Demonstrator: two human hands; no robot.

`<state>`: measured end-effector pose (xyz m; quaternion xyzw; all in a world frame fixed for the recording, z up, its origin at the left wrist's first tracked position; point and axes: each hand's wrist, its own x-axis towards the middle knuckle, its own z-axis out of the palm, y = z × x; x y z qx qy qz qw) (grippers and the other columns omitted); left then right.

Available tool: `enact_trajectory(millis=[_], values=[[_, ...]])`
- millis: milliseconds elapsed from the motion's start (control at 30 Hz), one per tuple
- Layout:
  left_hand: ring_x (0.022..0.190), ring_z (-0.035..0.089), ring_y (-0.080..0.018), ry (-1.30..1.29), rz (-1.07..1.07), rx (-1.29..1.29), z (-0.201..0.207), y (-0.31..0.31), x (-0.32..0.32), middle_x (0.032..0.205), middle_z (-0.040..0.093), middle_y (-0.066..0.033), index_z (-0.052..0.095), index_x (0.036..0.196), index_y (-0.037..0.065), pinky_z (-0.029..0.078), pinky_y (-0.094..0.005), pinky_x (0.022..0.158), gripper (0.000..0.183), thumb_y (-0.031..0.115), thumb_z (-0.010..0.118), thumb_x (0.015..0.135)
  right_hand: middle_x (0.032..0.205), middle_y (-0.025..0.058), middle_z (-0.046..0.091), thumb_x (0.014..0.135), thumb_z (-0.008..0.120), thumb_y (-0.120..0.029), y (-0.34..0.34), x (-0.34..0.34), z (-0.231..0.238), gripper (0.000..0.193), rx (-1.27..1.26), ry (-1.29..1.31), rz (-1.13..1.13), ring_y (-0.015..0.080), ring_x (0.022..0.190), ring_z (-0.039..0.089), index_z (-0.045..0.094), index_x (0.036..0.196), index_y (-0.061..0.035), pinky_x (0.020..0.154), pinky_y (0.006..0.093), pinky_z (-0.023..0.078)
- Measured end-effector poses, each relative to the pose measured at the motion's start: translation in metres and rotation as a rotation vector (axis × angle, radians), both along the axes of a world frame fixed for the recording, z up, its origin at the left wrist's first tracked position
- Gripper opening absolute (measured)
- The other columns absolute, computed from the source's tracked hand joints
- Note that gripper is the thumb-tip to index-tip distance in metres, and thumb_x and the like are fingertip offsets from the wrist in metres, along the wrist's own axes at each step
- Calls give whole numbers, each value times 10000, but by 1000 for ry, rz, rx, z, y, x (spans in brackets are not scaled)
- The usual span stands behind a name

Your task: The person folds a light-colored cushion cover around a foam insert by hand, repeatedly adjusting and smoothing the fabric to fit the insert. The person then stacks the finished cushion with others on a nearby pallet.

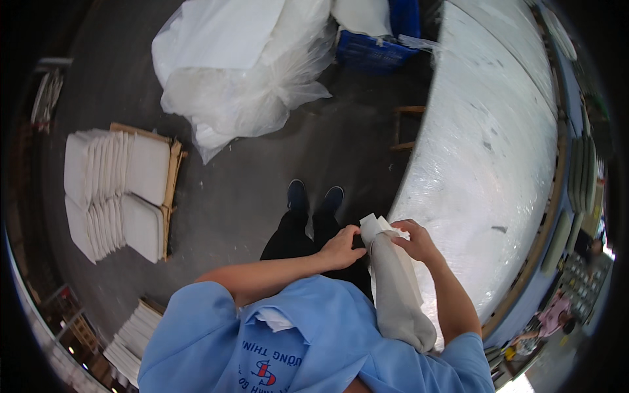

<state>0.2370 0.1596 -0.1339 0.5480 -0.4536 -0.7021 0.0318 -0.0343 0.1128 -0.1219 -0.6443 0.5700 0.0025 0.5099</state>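
Note:
A long pale grey fabric cushion stands on edge between my body and the plastic-wrapped table. White material sticks out of its far end; whether it is filling or lining, I cannot tell. My left hand is closed at the left side of that end, fingers bent and thumb toward the fabric. My right hand pinches the right side of the same end between thumb and curled fingers. The cushion's near end rests against my blue shirt.
The plastic-covered table runs along my right. Ahead lies a big clear bag of white sheets, beside a blue crate. White pads stand stacked on a wooden pallet at left. Another person is far right.

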Motion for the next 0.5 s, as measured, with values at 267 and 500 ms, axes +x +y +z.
enact_trajectory(millis=[267,500], values=[[1273,606,-431,100,121,58,-42,60,-56,1316,644,-267,490,1328,-13,480,-474,1069,597,294,773,902,847,15,647,1012,642,-202,2,15,-62,198,356,-136,-357,90,837,569,705,1012,-15,759,287,478],[877,650,-190,113,642,114,-61,71,-65,939,688,-92,629,1140,36,516,-343,800,217,220,621,1024,828,-4,617,1053,581,-282,5,38,-83,301,373,9,-485,102,800,535,676,952,-15,740,297,456]])
